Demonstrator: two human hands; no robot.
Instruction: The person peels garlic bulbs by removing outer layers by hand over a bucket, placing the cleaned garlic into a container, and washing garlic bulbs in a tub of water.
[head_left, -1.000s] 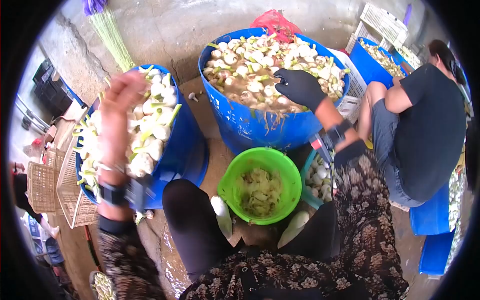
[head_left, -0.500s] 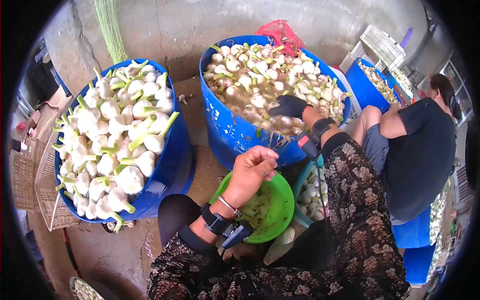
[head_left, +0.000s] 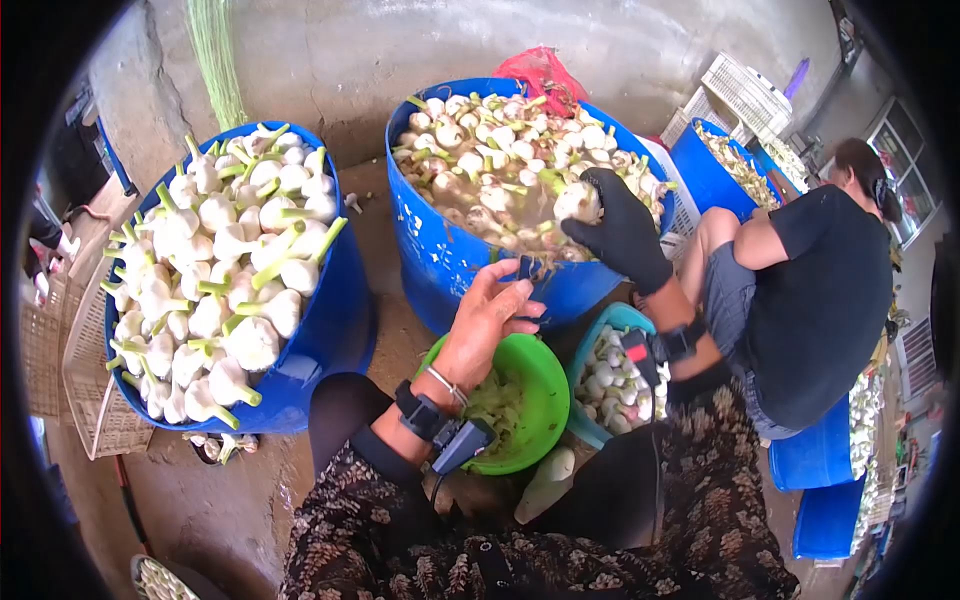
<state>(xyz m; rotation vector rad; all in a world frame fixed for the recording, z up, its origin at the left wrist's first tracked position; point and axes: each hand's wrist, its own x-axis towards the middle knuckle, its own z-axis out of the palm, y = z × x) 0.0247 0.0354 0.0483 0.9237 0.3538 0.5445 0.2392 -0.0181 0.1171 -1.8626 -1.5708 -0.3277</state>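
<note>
My right hand [head_left: 630,235], in a black glove, grips a garlic bulb [head_left: 579,203] with a green stem, over the near right side of a blue barrel [head_left: 420,230] of murky water and floating garlic. To its left, my bare left hand [head_left: 492,312] hovers above a green basin [head_left: 548,400], fingers apart and curved. A small dark patch shows at its fingertips; I cannot make out what it is. Pale peelings [head_left: 497,405] lie inside the basin. Beside it stands a light-blue tub [head_left: 577,365] holding garlic bulbs [head_left: 615,385].
At left a blue barrel [head_left: 330,370] is heaped with trimmed garlic [head_left: 225,250], near a beige plastic crate [head_left: 90,400]. A person in a dark shirt [head_left: 815,300] sits at right among more blue tubs [head_left: 830,520]. A red net bag [head_left: 540,75] hangs on the middle barrel's back rim.
My right hand has risen from the water's surface, with a garlic bulb now in its grasp. My left hand has moved up slightly and its fingers have spread.
</note>
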